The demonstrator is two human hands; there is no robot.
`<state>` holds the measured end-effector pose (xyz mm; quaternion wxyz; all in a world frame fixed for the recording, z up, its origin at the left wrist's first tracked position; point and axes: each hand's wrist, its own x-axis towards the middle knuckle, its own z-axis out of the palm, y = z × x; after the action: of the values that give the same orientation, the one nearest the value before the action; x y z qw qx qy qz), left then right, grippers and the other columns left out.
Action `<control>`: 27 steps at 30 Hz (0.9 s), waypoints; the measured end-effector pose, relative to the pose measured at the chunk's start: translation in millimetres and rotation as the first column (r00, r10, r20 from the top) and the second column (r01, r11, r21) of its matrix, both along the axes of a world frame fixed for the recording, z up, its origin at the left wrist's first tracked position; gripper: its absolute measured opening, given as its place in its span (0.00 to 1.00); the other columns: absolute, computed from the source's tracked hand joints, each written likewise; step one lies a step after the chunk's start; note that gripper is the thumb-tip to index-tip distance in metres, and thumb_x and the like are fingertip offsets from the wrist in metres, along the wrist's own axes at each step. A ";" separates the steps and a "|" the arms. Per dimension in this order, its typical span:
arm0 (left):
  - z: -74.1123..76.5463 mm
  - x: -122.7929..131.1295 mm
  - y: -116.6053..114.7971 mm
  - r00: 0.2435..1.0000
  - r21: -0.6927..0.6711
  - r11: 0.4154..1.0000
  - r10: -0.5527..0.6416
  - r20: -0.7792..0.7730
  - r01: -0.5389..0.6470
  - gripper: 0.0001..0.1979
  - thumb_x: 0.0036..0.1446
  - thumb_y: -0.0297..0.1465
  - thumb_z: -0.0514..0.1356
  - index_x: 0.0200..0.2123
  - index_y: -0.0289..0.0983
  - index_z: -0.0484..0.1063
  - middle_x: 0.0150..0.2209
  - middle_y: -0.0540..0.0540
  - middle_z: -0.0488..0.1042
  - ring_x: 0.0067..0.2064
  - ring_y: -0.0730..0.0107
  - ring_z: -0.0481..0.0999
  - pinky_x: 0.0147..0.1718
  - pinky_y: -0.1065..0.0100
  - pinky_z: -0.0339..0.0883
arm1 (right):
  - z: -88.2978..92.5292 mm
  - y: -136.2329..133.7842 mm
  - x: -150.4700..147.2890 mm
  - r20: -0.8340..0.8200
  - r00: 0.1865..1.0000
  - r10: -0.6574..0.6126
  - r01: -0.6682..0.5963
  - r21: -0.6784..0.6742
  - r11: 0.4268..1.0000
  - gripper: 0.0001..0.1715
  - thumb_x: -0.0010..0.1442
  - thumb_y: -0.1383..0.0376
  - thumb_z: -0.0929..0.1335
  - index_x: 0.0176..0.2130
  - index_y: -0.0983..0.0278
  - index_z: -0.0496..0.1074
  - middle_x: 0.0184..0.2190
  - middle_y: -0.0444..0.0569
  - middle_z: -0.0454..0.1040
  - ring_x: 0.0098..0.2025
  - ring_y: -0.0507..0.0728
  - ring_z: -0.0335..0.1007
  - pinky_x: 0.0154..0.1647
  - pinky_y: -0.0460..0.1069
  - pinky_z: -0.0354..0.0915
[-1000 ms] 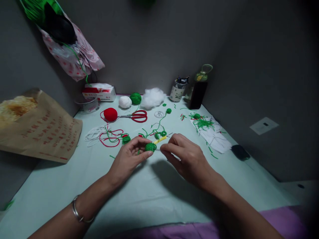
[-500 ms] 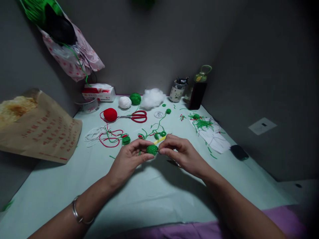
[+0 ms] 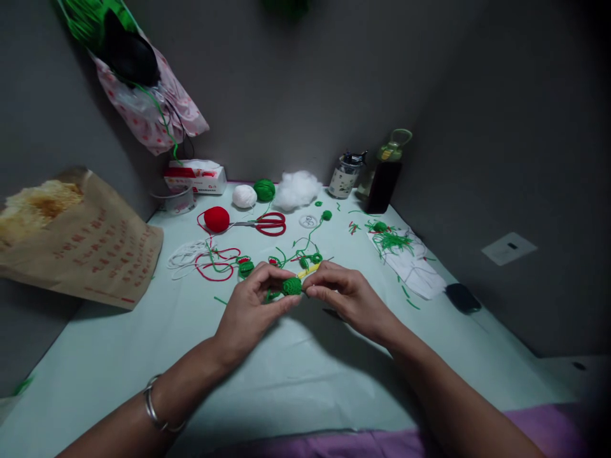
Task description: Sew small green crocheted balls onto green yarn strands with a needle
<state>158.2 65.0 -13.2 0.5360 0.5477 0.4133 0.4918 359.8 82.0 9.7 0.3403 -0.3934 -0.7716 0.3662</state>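
Observation:
My left hand (image 3: 255,305) pinches a small green crocheted ball (image 3: 291,285) between thumb and fingertips, just above the pale green table (image 3: 286,381). Right against the ball's right side my right hand (image 3: 344,296) is closed in a pinch; what it holds is too small to make out. A yellow-handled hook (image 3: 308,271) lies on the table just behind my fingers. Small green crocheted pieces (image 3: 246,267) and loose red and green yarn (image 3: 214,264) lie to the left of my hands.
At the back are a red yarn ball (image 3: 216,219), red scissors (image 3: 267,223), white (image 3: 244,196) and green (image 3: 264,189) yarn balls, stuffing (image 3: 296,189), a jar (image 3: 345,175) and a dark bottle (image 3: 384,178). Paper with green clippings (image 3: 405,257) lies right, a brown paper bag (image 3: 90,248) left.
My right hand has moved left until its pinched fingers meet the green ball; my left hand keeps holding it. The view has shifted slightly.

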 end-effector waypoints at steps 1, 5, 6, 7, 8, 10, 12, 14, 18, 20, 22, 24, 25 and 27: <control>0.0 0.1 -0.2 1.000 -0.001 1.000 -0.001 0.006 0.001 0.13 0.49 0.29 0.70 0.39 0.39 0.76 0.38 0.48 0.72 0.43 0.66 0.74 0.46 0.63 0.67 | -1.4 0.4 -1.6 -0.023 1.000 -0.003 0.003 -0.018 1.000 0.06 0.64 0.67 0.69 0.35 0.65 0.77 0.30 0.46 0.71 0.33 0.51 0.66 0.35 0.47 0.61; 0.4 0.7 -0.9 1.000 0.011 1.000 0.006 0.009 -0.007 0.13 0.48 0.28 0.71 0.38 0.38 0.76 0.38 0.48 0.72 0.43 0.65 0.74 0.46 0.62 0.67 | -5.0 0.8 -7.5 -0.112 0.993 -0.024 0.012 -0.106 0.994 0.07 0.61 0.66 0.70 0.31 0.66 0.74 0.28 0.43 0.70 0.30 0.49 0.63 0.31 0.45 0.60; 0.5 0.8 -1.0 1.000 0.018 1.000 0.007 0.008 -0.008 0.13 0.47 0.28 0.71 0.38 0.38 0.76 0.38 0.48 0.72 0.43 0.65 0.74 0.46 0.62 0.67 | -5.1 0.6 -8.1 -0.118 0.992 -0.031 0.017 -0.118 0.993 0.07 0.61 0.66 0.70 0.31 0.66 0.74 0.27 0.43 0.70 0.29 0.49 0.63 0.31 0.45 0.59; 0.5 0.8 -1.0 1.000 0.024 1.000 0.007 0.006 -0.007 0.13 0.47 0.28 0.71 0.38 0.38 0.76 0.38 0.49 0.72 0.43 0.65 0.74 0.46 0.63 0.67 | -5.0 0.2 -8.4 -0.117 0.992 -0.038 0.023 -0.122 0.992 0.07 0.61 0.65 0.71 0.31 0.66 0.74 0.27 0.43 0.70 0.30 0.49 0.63 0.30 0.45 0.59; 0.5 0.7 -1.0 1.000 0.030 1.000 0.008 0.003 -0.008 0.13 0.48 0.28 0.71 0.38 0.38 0.76 0.38 0.49 0.72 0.43 0.65 0.74 0.46 0.63 0.67 | -4.5 -0.4 -8.4 -0.109 0.993 -0.048 0.034 -0.123 0.992 0.07 0.60 0.65 0.71 0.31 0.66 0.74 0.28 0.44 0.71 0.30 0.49 0.64 0.30 0.45 0.59; 0.3 0.4 -0.7 1.000 0.041 0.999 0.019 -0.013 -0.018 0.12 0.49 0.28 0.71 0.39 0.39 0.76 0.38 0.49 0.72 0.42 0.65 0.74 0.45 0.63 0.67 | -3.1 -1.9 -8.4 -0.091 0.993 -0.074 0.061 -0.136 0.989 0.05 0.60 0.66 0.70 0.33 0.66 0.74 0.29 0.44 0.71 0.30 0.49 0.64 0.30 0.44 0.59; -0.1 0.0 -0.2 0.998 0.064 0.997 0.042 -0.036 -0.039 0.12 0.49 0.28 0.70 0.39 0.40 0.77 0.39 0.49 0.72 0.43 0.66 0.73 0.46 0.63 0.67 | -1.2 -3.9 -9.1 -0.093 0.992 -0.085 0.066 -0.188 0.980 0.03 0.61 0.67 0.69 0.34 0.65 0.73 0.28 0.44 0.70 0.28 0.49 0.64 0.29 0.44 0.60; -0.4 -0.3 0.5 0.997 0.082 0.996 0.048 -0.056 -0.043 0.12 0.50 0.28 0.70 0.39 0.40 0.77 0.39 0.49 0.71 0.43 0.66 0.73 0.46 0.63 0.66 | 1.0 -6.1 -10.8 -0.143 0.988 -0.058 0.019 -0.260 0.965 0.02 0.61 0.68 0.68 0.34 0.65 0.70 0.27 0.43 0.70 0.28 0.49 0.66 0.30 0.44 0.62; -1.5 -0.2 1.6 0.998 0.061 0.998 -0.008 -0.058 0.012 0.11 0.50 0.28 0.69 0.39 0.40 0.77 0.39 0.49 0.71 0.42 0.66 0.73 0.45 0.63 0.66 | 3.8 -10.9 -13.4 -0.209 0.977 -0.040 -0.013 -0.250 0.968 0.03 0.62 0.68 0.68 0.35 0.65 0.67 0.31 0.44 0.70 0.31 0.50 0.71 0.33 0.46 0.66; -2.4 0.4 1.7 0.998 0.047 0.999 -0.017 -0.067 0.020 0.12 0.50 0.28 0.69 0.39 0.40 0.77 0.39 0.49 0.72 0.43 0.66 0.73 0.46 0.63 0.66 | 2.6 -13.3 -13.6 -0.109 0.992 -0.060 0.047 -0.113 0.993 0.03 0.65 0.68 0.66 0.36 0.64 0.67 0.30 0.44 0.71 0.31 0.50 0.69 0.33 0.46 0.65; -3.2 1.4 1.6 0.995 0.049 0.999 -0.011 -0.097 0.016 0.11 0.50 0.27 0.68 0.39 0.39 0.77 0.40 0.48 0.72 0.43 0.65 0.73 0.46 0.62 0.66 | -0.7 -15.8 -14.0 0.028 0.997 -0.067 0.064 0.091 0.994 0.03 0.67 0.67 0.65 0.39 0.64 0.70 0.32 0.46 0.73 0.32 0.51 0.69 0.34 0.46 0.64; -3.7 2.8 1.1 0.989 0.075 0.997 -0.009 -0.149 0.020 0.10 0.49 0.24 0.65 0.37 0.39 0.76 0.39 0.48 0.71 0.43 0.64 0.73 0.45 0.62 0.65 | -4.9 -18.0 -15.3 0.148 0.986 -0.077 0.033 0.281 0.959 0.07 0.68 0.67 0.65 0.44 0.65 0.72 0.36 0.49 0.74 0.35 0.52 0.69 0.35 0.47 0.65; -3.7 3.5 0.7 0.983 0.090 0.995 -0.013 -0.184 0.030 0.10 0.49 0.22 0.63 0.36 0.39 0.76 0.38 0.48 0.71 0.43 0.64 0.72 0.45 0.62 0.64 | -6.7 -18.8 -16.2 0.194 0.978 -0.081 0.010 0.345 0.939 0.08 0.68 0.67 0.65 0.45 0.65 0.73 0.38 0.51 0.74 0.36 0.52 0.70 0.35 0.47 0.65; -3.5 4.6 0.1 0.968 0.103 0.992 -0.041 -0.246 0.068 0.10 0.47 0.20 0.61 0.33 0.39 0.75 0.36 0.49 0.70 0.41 0.64 0.71 0.43 0.63 0.63 | -8.1 -19.2 -17.7 0.245 0.966 -0.086 -0.021 0.403 0.915 0.10 0.68 0.69 0.64 0.43 0.66 0.75 0.38 0.53 0.73 0.36 0.53 0.69 0.34 0.47 0.64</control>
<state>162.8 65.1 -16.7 0.4635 0.6440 0.4328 0.4279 342.1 62.7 1.6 0.3167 -0.3723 -0.8612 0.1395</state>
